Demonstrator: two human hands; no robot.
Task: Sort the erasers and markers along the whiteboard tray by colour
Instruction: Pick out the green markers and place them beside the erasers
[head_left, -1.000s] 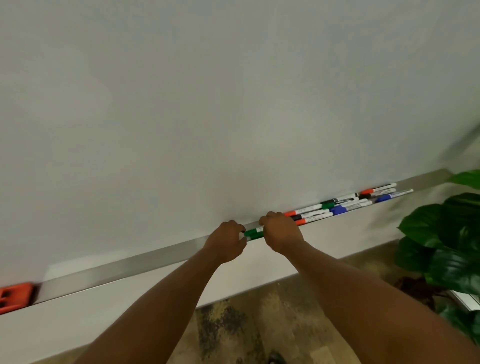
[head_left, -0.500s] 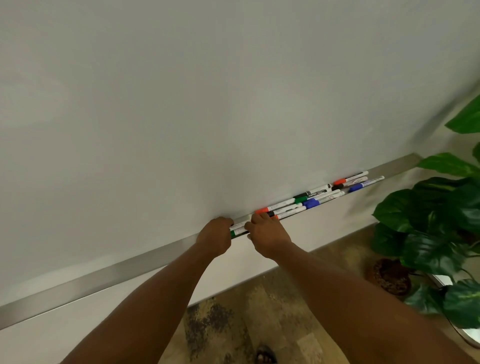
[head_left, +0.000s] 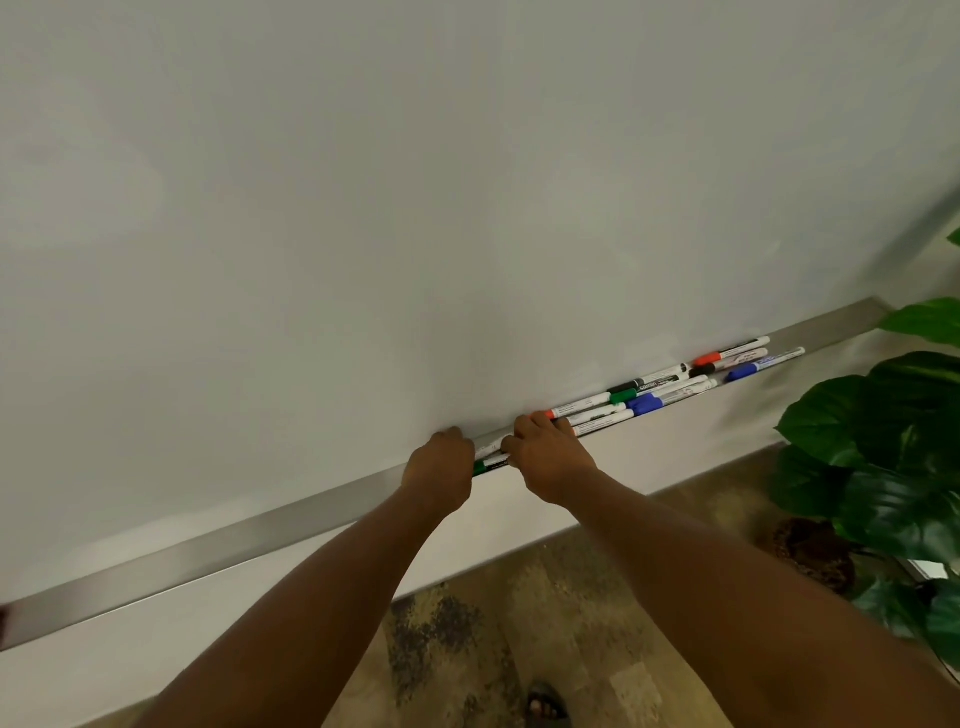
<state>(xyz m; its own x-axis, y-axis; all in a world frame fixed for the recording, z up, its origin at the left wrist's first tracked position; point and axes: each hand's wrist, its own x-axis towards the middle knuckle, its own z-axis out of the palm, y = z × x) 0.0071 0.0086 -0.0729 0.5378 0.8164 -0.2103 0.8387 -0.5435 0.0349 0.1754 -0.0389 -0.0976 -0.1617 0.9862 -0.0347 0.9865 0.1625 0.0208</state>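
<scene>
A long metal whiteboard tray (head_left: 260, 535) runs from lower left up to the right. Both hands sit side by side on it. My left hand (head_left: 439, 470) and my right hand (head_left: 545, 457) curl their fingers over a green-capped marker (head_left: 488, 464) and a white marker barrel (head_left: 488, 446) lying between them. Right of my right hand lie several mixed markers: a red-capped one (head_left: 576, 406), a green one (head_left: 623, 397), a blue one (head_left: 644, 404), a black one (head_left: 623, 387), then further right a red one (head_left: 706, 358) and a blue one (head_left: 743, 371).
The whiteboard (head_left: 415, 208) fills the upper view. A leafy potted plant (head_left: 883, 441) stands on the floor at the right, close to the tray's end. A sandalled foot (head_left: 545, 704) shows on the floor below.
The view has shifted right, so the red eraser at the tray's left end has left the frame. Both hands stay on the same markers with little movement.
</scene>
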